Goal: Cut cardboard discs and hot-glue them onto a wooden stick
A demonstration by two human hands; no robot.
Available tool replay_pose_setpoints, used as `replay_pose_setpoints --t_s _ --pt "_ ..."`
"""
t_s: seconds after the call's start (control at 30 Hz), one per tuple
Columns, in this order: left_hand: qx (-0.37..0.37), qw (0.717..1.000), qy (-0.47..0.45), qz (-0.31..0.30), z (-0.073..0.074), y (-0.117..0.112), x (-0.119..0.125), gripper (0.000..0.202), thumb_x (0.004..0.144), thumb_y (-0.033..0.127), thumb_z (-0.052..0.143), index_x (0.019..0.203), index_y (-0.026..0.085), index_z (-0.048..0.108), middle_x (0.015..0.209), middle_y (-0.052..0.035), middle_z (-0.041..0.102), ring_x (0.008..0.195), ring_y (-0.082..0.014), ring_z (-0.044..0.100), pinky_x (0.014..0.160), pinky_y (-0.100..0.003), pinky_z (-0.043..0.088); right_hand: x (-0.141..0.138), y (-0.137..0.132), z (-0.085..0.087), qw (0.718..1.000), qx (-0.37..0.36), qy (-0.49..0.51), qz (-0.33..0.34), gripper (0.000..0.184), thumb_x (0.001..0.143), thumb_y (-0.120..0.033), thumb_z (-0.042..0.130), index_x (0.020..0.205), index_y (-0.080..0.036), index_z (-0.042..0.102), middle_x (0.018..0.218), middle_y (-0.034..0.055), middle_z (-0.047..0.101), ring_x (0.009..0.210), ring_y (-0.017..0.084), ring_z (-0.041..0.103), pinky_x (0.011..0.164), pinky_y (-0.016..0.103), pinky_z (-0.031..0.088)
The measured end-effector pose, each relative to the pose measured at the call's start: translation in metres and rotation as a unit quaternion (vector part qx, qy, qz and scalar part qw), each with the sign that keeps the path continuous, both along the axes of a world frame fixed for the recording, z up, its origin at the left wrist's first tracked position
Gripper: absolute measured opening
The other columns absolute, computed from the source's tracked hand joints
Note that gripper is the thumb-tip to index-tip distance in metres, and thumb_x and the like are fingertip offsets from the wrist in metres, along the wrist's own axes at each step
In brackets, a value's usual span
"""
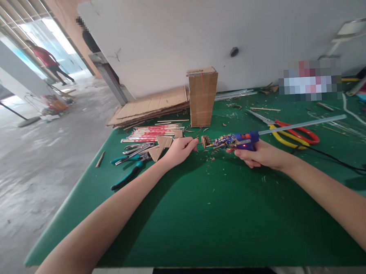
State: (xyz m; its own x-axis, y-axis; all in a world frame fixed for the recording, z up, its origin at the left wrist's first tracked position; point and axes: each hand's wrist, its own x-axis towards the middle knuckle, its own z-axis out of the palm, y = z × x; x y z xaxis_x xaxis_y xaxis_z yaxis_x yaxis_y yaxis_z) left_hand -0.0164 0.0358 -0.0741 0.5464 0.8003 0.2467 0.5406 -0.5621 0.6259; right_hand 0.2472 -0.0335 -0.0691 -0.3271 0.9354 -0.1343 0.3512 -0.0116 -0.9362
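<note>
My right hand [259, 155] is wrapped round the handle of a blue hot glue gun [246, 140], its small red light lit. A long translucent glue stick [302, 125] sticks out of its back end. Bits of hardened glue and debris coat the front of the gun. My left hand [182, 150] is closed in a pinch, with what looks like a thin stick between the fingertips. At the end of that stick sits a small round cardboard piece [205, 142], close to the glue gun's nozzle. Whether nozzle and cardboard touch, I cannot tell.
Pliers [128, 174] and cut cardboard pieces [157, 152] lie left of my hands, near wrapped sticks [155, 132]. Behind stand a tall cardboard box [203, 99] and stacked cardboard sheets [153, 105]. Scissors [288, 133] and a black cord [334, 157] lie right. A person [45, 58] is far off.
</note>
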Motion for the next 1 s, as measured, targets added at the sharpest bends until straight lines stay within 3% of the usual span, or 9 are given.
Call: replay_pose_setpoints --t_s 0.3,0.67,1.0 --pt "0.024 0.999 0.016 -0.028 -0.0022 0.0002 0.0006 0.041 0.091 0.039 0.038 0.062 0.016 0.055 0.058 0.0009 0.055 0.056 -0.0104 0.048 0.058 -0.024 0.034 -0.0007 -0.0002 -0.0003 1.0 -0.001 0.03 -0.007 0.039 0.078 -0.046 0.062 0.102 -0.015 0.058 0.038 -0.0103 0.038 0.034 0.007 0.033 0.041 0.024 0.036" --pt "0.008 1.0 -0.007 0.001 -0.0029 0.0007 0.0005 0.043 0.091 0.042 0.037 0.062 0.016 0.056 0.053 0.0029 0.047 0.053 -0.0103 0.045 0.057 -0.024 0.034 -0.0003 0.0007 -0.0015 1.0 0.0 0.001 -0.003 0.042 0.077 -0.049 0.062 0.101 -0.014 0.058 0.037 -0.0106 0.037 0.034 0.006 0.032 0.041 0.024 0.037" --pt "0.024 0.999 0.015 -0.022 -0.0036 0.0005 0.0014 0.041 0.09 0.039 0.041 0.059 0.016 0.053 0.055 0.0017 0.053 0.053 -0.0098 0.047 0.055 -0.024 0.033 -0.0006 0.0002 -0.0013 1.0 0.007 0.016 -0.007 0.045 0.078 -0.048 0.06 0.107 -0.014 0.058 0.038 -0.0104 0.037 0.035 0.006 0.032 0.041 0.024 0.036"
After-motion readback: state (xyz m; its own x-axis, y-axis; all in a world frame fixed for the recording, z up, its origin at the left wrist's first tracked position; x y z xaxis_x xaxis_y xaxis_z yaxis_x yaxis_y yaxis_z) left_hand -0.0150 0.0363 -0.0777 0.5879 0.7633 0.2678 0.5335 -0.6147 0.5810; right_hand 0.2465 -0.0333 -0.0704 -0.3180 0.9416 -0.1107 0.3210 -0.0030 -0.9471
